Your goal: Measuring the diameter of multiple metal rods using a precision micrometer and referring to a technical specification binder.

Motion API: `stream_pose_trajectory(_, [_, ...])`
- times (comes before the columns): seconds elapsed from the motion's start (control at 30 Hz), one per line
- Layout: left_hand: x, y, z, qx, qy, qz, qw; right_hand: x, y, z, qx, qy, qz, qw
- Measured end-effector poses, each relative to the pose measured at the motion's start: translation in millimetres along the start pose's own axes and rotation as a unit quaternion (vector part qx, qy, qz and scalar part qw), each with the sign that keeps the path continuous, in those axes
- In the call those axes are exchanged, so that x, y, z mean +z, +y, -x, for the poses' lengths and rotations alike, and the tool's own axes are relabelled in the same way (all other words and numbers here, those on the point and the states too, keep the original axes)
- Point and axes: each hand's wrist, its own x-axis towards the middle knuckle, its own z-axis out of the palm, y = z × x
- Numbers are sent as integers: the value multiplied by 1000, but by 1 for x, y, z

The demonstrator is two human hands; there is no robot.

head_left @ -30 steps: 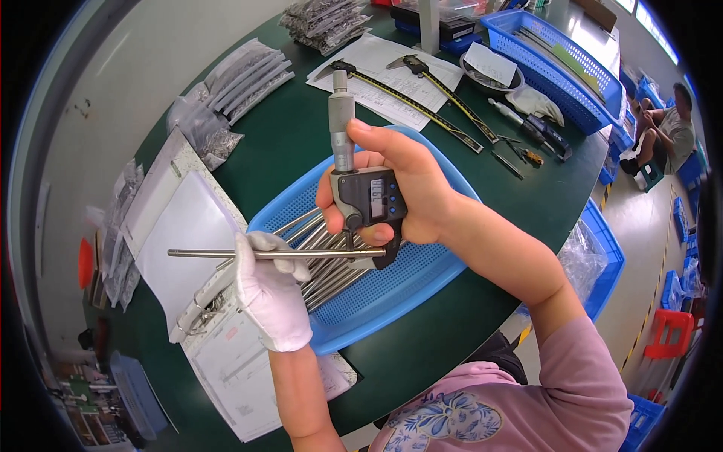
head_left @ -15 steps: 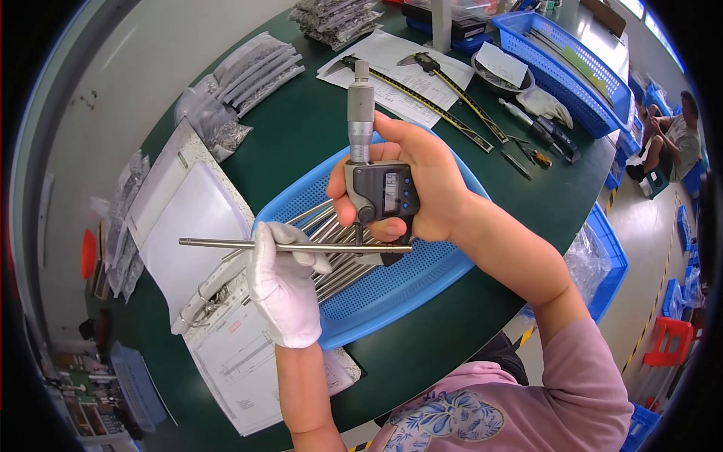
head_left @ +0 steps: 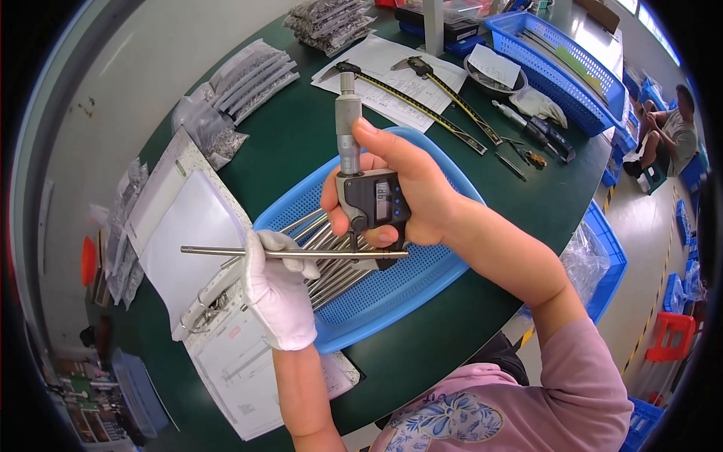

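My left hand (head_left: pixel 277 290), in a white glove, is closed around a thin metal rod (head_left: pixel 215 251) held nearly level. My bare right hand (head_left: pixel 418 184) grips a digital micrometer (head_left: pixel 369 197) with its thimble pointing up, the thumb lying against the thimble. The rod's right part passes through the micrometer's jaw, below the small display. Whether the jaw touches the rod on both sides I cannot tell. Beneath both hands sits a blue perforated basket (head_left: pixel 452 252) with several similar metal rods (head_left: pixel 331 280) in it.
An open ring binder (head_left: pixel 203 309) with papers lies at left. Two calipers (head_left: pixel 422 105) rest on paper beyond the basket, and another micrometer (head_left: pixel 531 128) is at right. Bagged parts (head_left: pixel 252 79) are stacked at the far left. A person (head_left: pixel 670 135) sits in the background.
The micrometer and my right hand have shifted slightly left and down. My right thumb has moved onto the thimble. The rod's left end has dipped slightly, with the glove still around it.
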Motion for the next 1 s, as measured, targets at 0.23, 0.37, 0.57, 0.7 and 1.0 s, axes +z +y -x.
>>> stream_pose_trajectory(0.23, [1,-1,1,1,-7,-9,1000,4,-1,0,8,22,-2,1000])
stream_pose_trajectory(0.37, [3,-3,2,-14,-21,-31,999,0,0,-1,10,12,-36,999])
stream_pose_trajectory(0.57, [3,-3,3,-12,-38,-37,999,0,0,0,2,10,-33,999])
stream_pose_trajectory(0.7, [1,-5,1,-11,-42,-44,998,0,-1,1,-4,20,-11,1000])
stream_pose_trajectory(1.0, [0,-1,0,-19,-21,-3,1000,0,1,-1,-3,-4,-1,1000])
